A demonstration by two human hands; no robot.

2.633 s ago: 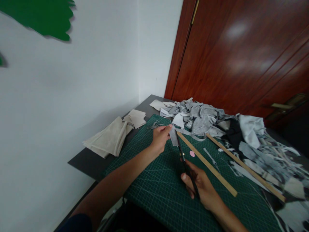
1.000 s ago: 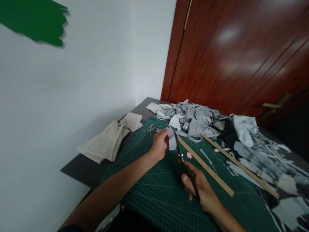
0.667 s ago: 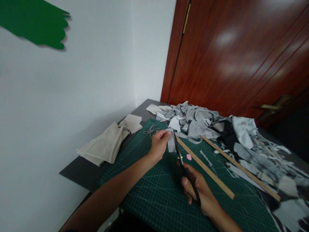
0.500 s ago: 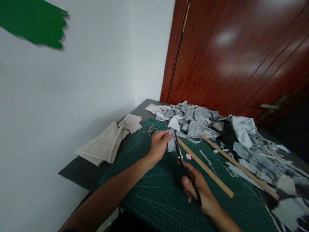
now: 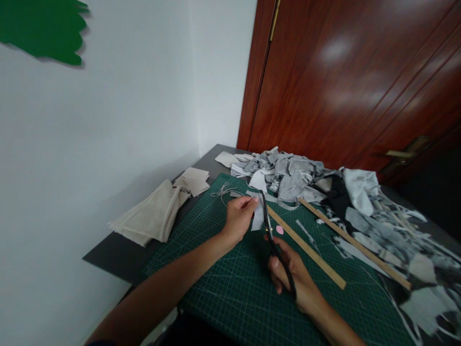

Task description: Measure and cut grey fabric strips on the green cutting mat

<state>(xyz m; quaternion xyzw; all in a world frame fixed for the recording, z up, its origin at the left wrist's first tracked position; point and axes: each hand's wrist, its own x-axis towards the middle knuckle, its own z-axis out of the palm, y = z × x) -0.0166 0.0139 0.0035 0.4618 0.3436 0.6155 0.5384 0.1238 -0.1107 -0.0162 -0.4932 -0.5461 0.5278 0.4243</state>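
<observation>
well, the left hand (image 5: 237, 218) pinched grey cloth (image 5: 258, 220), the right hand (image 5: 299, 273) gripped black scissors (image 5: 273, 247); holding cloth taut seemed wise.

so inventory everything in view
walls: 2, white, left and back
cutout: 1, green, left wall
door: 1, brown, back right
table: 1, dark grey, below
mat: 1, green, on table
cloth: several, beige, table's left
scraps: uncountable, mostly grey, back and right
wooden strips: 2, tan, mat's right
small piece: 1, pink, mid-mat
cord: uncountable, grey, mat's far left
scissors: 1, black, above mat
fabric: 1, grey, by scissors
left hand: 1, holding fabric
right hand: 1, holding scissors
</observation>
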